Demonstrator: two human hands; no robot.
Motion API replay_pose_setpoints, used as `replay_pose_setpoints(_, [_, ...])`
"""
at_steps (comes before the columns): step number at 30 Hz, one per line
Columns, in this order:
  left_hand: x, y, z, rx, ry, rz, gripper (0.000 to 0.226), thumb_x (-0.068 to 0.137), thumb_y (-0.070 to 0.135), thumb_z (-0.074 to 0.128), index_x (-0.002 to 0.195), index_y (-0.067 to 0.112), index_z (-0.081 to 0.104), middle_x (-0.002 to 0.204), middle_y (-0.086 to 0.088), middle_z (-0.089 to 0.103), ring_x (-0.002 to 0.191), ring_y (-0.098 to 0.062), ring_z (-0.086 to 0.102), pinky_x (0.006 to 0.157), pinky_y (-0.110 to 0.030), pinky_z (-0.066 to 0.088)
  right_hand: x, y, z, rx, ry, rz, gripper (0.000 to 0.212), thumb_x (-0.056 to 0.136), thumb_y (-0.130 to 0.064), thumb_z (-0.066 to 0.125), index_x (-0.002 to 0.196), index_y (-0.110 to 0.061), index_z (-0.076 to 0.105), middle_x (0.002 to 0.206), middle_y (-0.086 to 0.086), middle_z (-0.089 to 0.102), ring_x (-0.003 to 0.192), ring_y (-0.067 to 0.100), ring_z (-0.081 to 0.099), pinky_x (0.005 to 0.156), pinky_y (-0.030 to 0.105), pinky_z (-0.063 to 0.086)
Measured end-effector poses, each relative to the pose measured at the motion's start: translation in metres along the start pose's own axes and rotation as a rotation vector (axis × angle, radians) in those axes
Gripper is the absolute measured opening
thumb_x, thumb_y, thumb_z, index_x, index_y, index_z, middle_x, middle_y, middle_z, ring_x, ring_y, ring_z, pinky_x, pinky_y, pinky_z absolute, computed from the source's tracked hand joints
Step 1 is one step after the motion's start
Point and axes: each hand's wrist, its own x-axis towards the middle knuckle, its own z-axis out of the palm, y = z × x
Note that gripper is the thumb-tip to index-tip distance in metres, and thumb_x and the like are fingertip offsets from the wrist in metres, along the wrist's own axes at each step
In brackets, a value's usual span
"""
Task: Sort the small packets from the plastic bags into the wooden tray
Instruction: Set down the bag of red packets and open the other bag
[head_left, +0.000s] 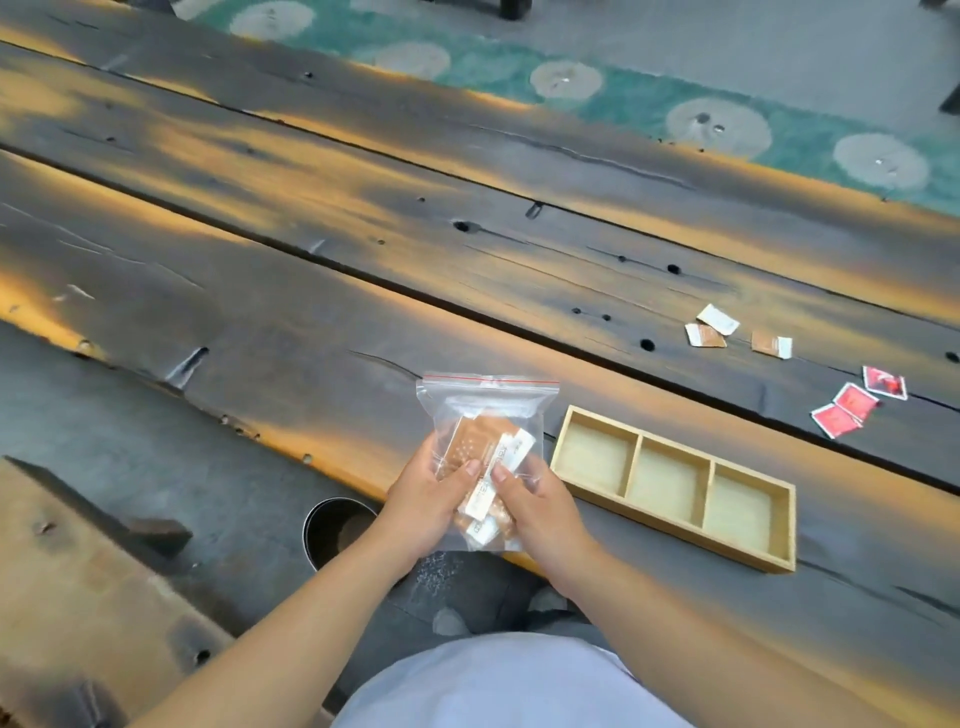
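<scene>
1. The table (467, 218) carries everything.
2. The tray (779, 525), at 3 o'clock from the hands, has all three compartments empty: sorting not begun.
3. The bag (488, 410), zip shut, holds brown packets; left hand (426, 506) and right hand (540, 506) pinch it.
4. Loose packets (844, 413) lie at 2 o'clock.

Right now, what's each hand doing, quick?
Left hand: closed on the plastic bag of packets.
Right hand: closed on the same bag, from its right side.
</scene>
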Motion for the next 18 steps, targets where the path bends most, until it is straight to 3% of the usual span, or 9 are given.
replay_pose_setpoints(2, [0.006, -0.001, 0.007, 0.019, -0.009, -0.022, 0.035, 0.089, 0.026, 0.066, 0.12, 0.039, 0.057, 0.112, -0.002, 0.072, 0.107, -0.024, 0.068, 0.092, -0.047, 0.053, 0.003, 0.002, -0.008, -0.002, 0.018, 0.002, 0.024, 0.099, -0.012, 0.052, 0.121, -0.019, 0.057, 0.1, -0.003, 0.075, 0.087, 0.01, 0.073, 0.069, 0.02, 0.055])
replay_pose_setpoints(6, [0.022, -0.002, 0.019, 0.026, -0.024, -0.033, 0.034, 0.095, 0.008, 0.057, 0.123, 0.026, 0.055, 0.111, -0.004, 0.072, 0.104, -0.023, 0.069, 0.087, -0.038, 0.056, 0.014, 0.006, -0.021, 0.028, 0.045, 0.03, 0.024, 0.099, -0.01, 0.052, 0.121, -0.017, 0.056, 0.101, -0.001, 0.074, 0.085, 0.008, 0.073, 0.068, 0.019, 0.054])
replay_pose_setpoints(9, [0.037, -0.005, 0.024, 0.062, -0.018, -0.047, 0.038, 0.096, 0.009, 0.057, 0.131, 0.021, 0.052, 0.114, -0.006, 0.071, 0.106, -0.023, 0.068, 0.088, -0.039, 0.055, 0.028, 0.008, -0.029, 0.02, 0.045, 0.055, 0.024, 0.1, -0.017, 0.053, 0.123, -0.022, 0.057, 0.106, 0.002, 0.075, 0.091, 0.015, 0.073, 0.073, 0.027, 0.058])
replay_pose_setpoints(13, [0.054, -0.012, 0.021, 0.095, -0.029, -0.097, 0.042, 0.092, 0.023, 0.061, 0.132, 0.027, 0.051, 0.117, -0.004, 0.07, 0.108, -0.023, 0.068, 0.091, -0.047, 0.054, 0.048, 0.019, -0.034, -0.033, 0.066, 0.147, 0.032, 0.094, -0.036, 0.058, 0.124, -0.026, 0.052, 0.108, -0.001, 0.074, 0.094, 0.017, 0.073, 0.086, 0.045, 0.059])
replay_pose_setpoints(18, [0.079, -0.019, 0.009, 0.104, -0.082, -0.167, 0.041, 0.095, 0.017, 0.059, 0.134, 0.026, 0.049, 0.114, -0.004, 0.071, 0.103, -0.021, 0.07, 0.087, -0.044, 0.057, 0.067, 0.031, -0.026, 0.016, 0.148, 0.251, 0.046, 0.083, -0.048, 0.064, 0.123, -0.026, 0.053, 0.109, 0.0, 0.074, 0.095, 0.018, 0.073, 0.087, 0.049, 0.058])
